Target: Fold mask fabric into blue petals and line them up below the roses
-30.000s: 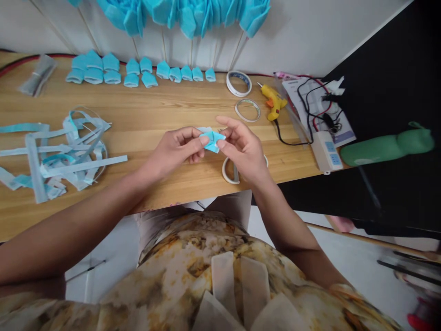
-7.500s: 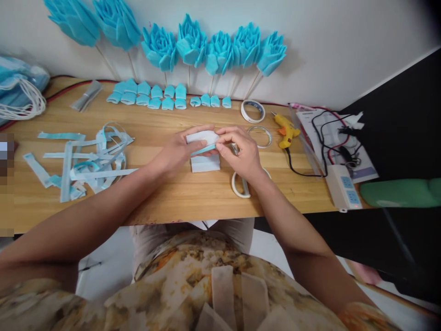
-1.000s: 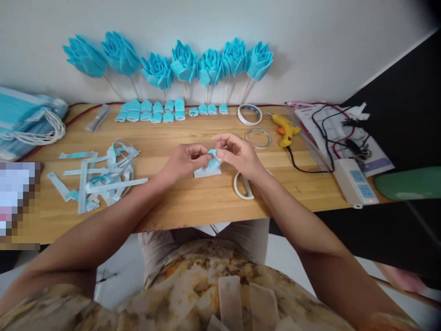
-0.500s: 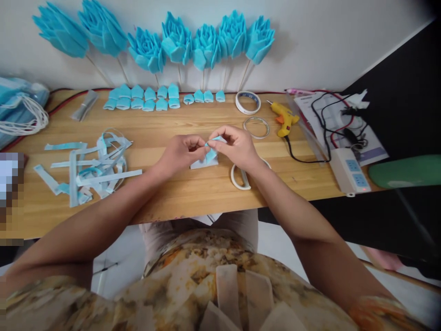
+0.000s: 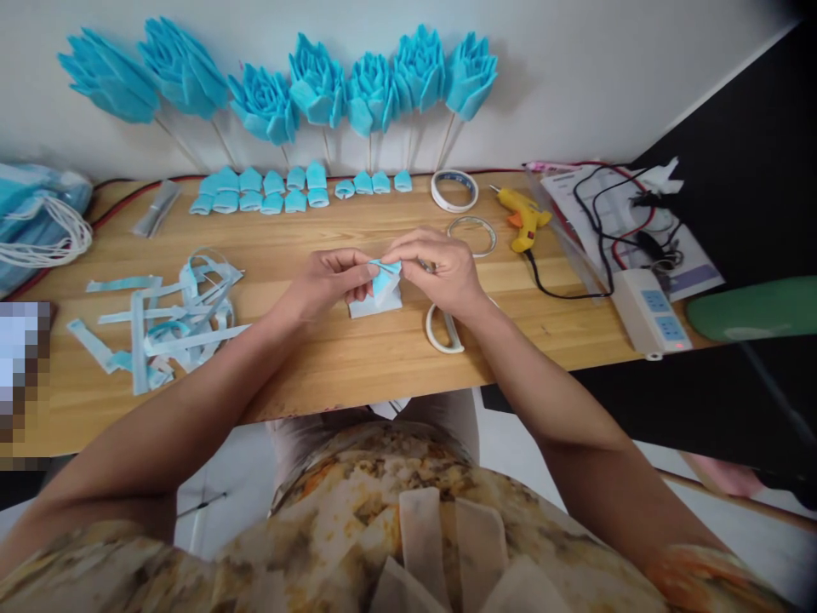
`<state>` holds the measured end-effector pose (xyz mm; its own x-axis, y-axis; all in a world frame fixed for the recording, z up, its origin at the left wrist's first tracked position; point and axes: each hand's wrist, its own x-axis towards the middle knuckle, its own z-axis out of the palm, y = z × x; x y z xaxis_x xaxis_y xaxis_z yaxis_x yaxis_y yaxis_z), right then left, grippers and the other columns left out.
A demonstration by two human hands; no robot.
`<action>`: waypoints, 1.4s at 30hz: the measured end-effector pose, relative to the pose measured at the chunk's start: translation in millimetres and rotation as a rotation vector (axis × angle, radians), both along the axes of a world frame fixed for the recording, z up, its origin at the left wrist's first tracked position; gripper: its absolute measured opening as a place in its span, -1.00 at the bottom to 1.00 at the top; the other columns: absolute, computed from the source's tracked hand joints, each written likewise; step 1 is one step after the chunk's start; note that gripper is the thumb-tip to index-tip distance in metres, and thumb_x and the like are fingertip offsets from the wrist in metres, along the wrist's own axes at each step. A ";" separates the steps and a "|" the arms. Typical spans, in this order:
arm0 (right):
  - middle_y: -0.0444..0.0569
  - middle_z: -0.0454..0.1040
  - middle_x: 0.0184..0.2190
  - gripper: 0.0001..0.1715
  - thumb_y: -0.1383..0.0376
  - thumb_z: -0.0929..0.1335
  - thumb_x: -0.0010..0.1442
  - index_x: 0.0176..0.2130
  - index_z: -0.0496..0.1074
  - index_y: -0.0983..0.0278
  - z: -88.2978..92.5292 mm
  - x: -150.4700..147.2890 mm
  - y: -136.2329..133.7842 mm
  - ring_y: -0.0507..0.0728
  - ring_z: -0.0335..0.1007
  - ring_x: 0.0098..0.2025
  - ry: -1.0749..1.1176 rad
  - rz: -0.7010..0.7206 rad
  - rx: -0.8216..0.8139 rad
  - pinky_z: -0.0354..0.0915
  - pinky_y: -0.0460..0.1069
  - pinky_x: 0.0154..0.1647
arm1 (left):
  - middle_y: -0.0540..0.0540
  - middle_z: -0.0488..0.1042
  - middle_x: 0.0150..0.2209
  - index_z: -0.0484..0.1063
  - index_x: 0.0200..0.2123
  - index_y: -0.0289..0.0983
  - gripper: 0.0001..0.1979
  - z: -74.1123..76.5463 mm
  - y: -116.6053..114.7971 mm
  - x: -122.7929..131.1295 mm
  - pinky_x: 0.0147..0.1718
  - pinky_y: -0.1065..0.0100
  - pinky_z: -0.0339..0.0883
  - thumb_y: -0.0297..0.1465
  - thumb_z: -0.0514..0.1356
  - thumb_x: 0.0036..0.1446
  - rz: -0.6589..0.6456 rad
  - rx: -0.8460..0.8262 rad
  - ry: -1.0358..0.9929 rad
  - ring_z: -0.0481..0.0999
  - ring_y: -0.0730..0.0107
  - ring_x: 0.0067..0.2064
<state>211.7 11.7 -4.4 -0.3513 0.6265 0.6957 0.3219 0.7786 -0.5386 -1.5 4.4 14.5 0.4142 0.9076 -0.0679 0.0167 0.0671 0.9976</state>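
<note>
My left hand [image 5: 335, 277] pinches the left side of a small blue fabric piece [image 5: 386, 281], which is partly folded. The fingers of my right hand [image 5: 440, 266] are closed on its upper right edge. Both hands hold it just above the table, with some fingertips hidden. Beneath it lies a pale blue-white square piece [image 5: 376, 307], flat on the wood. By my right wrist rests a pair of white-handled scissors [image 5: 440, 330], partly covered by my forearm.
Blue fabric flowers [image 5: 265, 104] on sticks lean along the wall. Several folded blue petals [image 5: 225, 202] stand in rows before them. Cut strips [image 5: 137, 340] lie left. Tape rolls [image 5: 454, 191], a yellow glue gun [image 5: 527, 223] and a power strip [image 5: 651, 315] are at right.
The blue piece has been turned between my fingers, and more of its pale side shows. My right hand has shifted its grip along the upper edge. The view has tilted slightly.
</note>
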 end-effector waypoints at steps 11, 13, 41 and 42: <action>-0.07 0.68 -0.14 -0.74 0.29 0.32 0.35 -0.15 0.63 0.16 6.7 -0.8 -5.5 0.13 0.58 -0.07 0.024 0.001 -0.231 0.45 0.10 0.06 | 0.00 0.44 -0.58 0.52 -0.50 -0.27 -0.62 -5.4 1.8 -2.6 -0.52 0.44 0.22 -0.08 0.38 0.13 0.036 0.143 0.022 0.34 0.52 -0.54; -0.04 0.66 -0.07 -0.68 0.18 0.30 0.40 -0.01 0.59 0.17 10.6 0.2 -7.6 0.14 0.56 0.01 0.103 0.046 -0.412 0.44 0.10 0.10 | 0.00 0.45 -0.57 0.51 -0.51 -0.26 -0.64 -4.9 1.3 -3.1 -0.51 0.43 0.22 -0.12 0.37 0.15 0.068 0.165 0.036 0.34 0.52 -0.53; -0.21 0.35 -0.55 -0.68 0.12 0.45 0.16 -0.46 0.35 0.24 10.6 -11.2 -9.2 -0.02 0.20 -0.48 0.215 0.038 -0.734 0.13 -0.06 -0.42 | -0.03 0.54 -0.51 0.55 -0.51 -0.24 -0.69 -3.6 -2.6 1.0 -0.51 0.42 0.23 -0.15 0.34 0.14 0.145 0.241 0.088 0.36 0.49 -0.50; -0.21 0.34 -0.56 -0.67 0.13 0.44 0.17 -0.47 0.33 0.23 11.4 -11.2 -9.1 -0.02 0.18 -0.49 0.224 0.036 -0.718 0.12 -0.05 -0.43 | -0.03 0.53 -0.52 0.55 -0.51 -0.24 -0.69 -3.9 -2.5 1.3 -0.51 0.42 0.22 -0.15 0.34 0.13 0.144 0.226 0.081 0.35 0.49 -0.50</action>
<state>200.5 2.6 7.0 -0.2783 0.9439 0.1779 0.1263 0.2196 -0.9674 -0.2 1.9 10.5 0.2814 0.9526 0.1154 0.1031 -0.1496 0.9834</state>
